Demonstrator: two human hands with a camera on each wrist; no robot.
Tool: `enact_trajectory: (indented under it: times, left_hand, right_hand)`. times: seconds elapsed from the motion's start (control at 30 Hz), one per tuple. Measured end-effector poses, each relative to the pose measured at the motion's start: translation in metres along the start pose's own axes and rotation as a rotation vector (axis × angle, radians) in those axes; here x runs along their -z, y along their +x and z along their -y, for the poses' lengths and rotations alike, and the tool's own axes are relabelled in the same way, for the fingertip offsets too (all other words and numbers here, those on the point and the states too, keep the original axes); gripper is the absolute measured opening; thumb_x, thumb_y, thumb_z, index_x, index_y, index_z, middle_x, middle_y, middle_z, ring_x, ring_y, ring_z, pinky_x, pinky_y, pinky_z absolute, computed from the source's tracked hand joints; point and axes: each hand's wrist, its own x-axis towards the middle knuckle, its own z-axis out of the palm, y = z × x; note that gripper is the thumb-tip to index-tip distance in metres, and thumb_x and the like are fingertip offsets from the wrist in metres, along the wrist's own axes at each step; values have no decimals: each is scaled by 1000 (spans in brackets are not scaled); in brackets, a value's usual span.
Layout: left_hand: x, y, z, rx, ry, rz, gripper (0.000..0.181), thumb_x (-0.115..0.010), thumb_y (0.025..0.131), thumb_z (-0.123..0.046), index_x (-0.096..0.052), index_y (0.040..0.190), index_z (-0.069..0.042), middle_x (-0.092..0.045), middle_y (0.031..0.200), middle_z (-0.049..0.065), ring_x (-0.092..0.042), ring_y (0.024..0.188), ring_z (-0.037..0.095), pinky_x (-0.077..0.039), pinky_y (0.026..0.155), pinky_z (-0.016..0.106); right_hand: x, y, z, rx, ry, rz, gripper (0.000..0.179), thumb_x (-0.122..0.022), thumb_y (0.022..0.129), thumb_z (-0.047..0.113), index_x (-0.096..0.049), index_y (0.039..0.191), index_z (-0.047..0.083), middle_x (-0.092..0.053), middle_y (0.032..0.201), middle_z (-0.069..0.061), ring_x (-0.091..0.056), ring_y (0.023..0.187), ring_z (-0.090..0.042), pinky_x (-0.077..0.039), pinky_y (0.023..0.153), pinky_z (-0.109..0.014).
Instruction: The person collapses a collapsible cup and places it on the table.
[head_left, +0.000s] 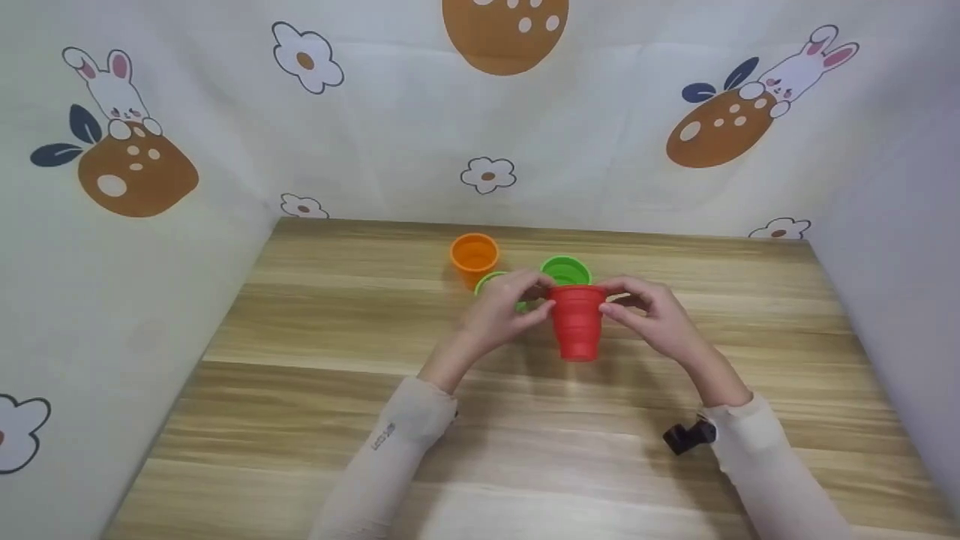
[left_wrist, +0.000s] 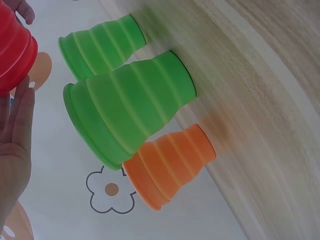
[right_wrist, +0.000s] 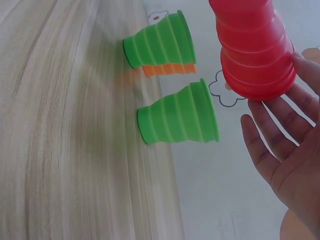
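Note:
Between both hands a red collapsible cup (head_left: 577, 324) is held up by its wide rim, its narrow base toward the person. My left hand (head_left: 504, 306) pinches the rim on the left side; my right hand (head_left: 654, 313) pinches it on the right. In the right wrist view the red cup (right_wrist: 257, 52) shows stepped rings, with the thumb and fingers at its rim. Beyond the hands stand two green cups, one at the right (head_left: 566, 268) and one partly hidden behind the left hand (head_left: 489, 280). An orange cup (head_left: 475, 255) stands to their left.
The cups stand upright on a wood-grain table (head_left: 315, 315). A pale curtain (head_left: 390, 135) with rabbit and flower prints rises behind its far edge. A black wrist device (head_left: 688, 435) sits at the right sleeve.

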Motion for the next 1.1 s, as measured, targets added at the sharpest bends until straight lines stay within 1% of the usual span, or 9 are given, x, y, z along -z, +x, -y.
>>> enact_trajectory:
  times: [0.1,0.2,0.33,0.43,0.53,0.63,0.8,0.9,1.1]
  left_hand:
    - [0,-1,0,10,-4,9,20,-68,93,-12,-66,111,-3,-72,108,9,-72,96,17,-58,87,20]
    - [-1,-1,1,16,-10,19,20,-68,93,-12,-65,111,-3,-71,108,9,-73,96,17,-58,86,19]
    - [0,-1,0,29,-12,34,20,-68,94,-13,-65,111,-3,-71,108,9,-73,95,17,-58,86,18]
    - [0,-2,0,40,-4,50,20,-67,94,-14,-65,111,-4,-72,107,9,-72,95,17,-58,86,19]
    - [1,-3,0,50,-13,75,21,-67,94,-16,-65,112,-4,-71,107,8,-71,96,16,-58,87,21]
    - [1,-4,-1,71,-24,103,25,-67,94,-20,-64,114,-6,-71,108,7,-70,98,16,-57,90,22]
    - [1,-3,-3,96,-22,145,28,-66,96,-26,-63,118,-9,-70,111,4,-68,102,14,-56,94,22]
    - [0,-2,-4,94,-27,155,29,-65,96,-27,-63,119,-9,-69,112,4,-68,103,14,-56,95,24]
    - [-2,-2,-5,86,-12,144,31,-66,95,-28,-62,120,-10,-67,112,3,-65,104,15,-55,98,29]
  right_hand:
    - [-2,0,0,4,4,4,25,-70,89,0,-68,114,-3,-70,105,9,-67,99,-3,-57,86,-19]
    - [-4,0,0,5,8,12,27,-71,88,-1,-67,114,-4,-71,106,2,-66,99,-3,-57,87,-20]
    - [-6,0,2,-39,9,23,27,-72,88,2,-67,114,-4,-71,107,-11,-67,98,-3,-57,90,-23]
    - [-7,0,2,-75,6,33,27,-73,88,4,-66,113,-4,-71,107,-15,-68,98,-3,-56,90,-22]
    - [-8,-1,3,-96,29,47,26,-73,88,5,-65,111,-5,-70,104,-11,-69,97,-4,-57,87,-20]
    - [-8,-1,3,-110,66,59,26,-73,88,4,-64,110,-8,-69,101,-3,-69,96,-6,-58,84,-20]
    - [-9,-1,2,-125,101,68,25,-70,90,2,-61,110,-10,-67,98,8,-68,97,-5,-59,84,-21]
    - [-10,-1,2,-123,106,67,24,-69,90,1,-61,109,-10,-67,98,9,-68,98,-5,-59,85,-21]
    - [-12,-1,1,-121,98,63,24,-70,90,3,-61,109,-10,-67,98,9,-68,97,-6,-60,83,-22]
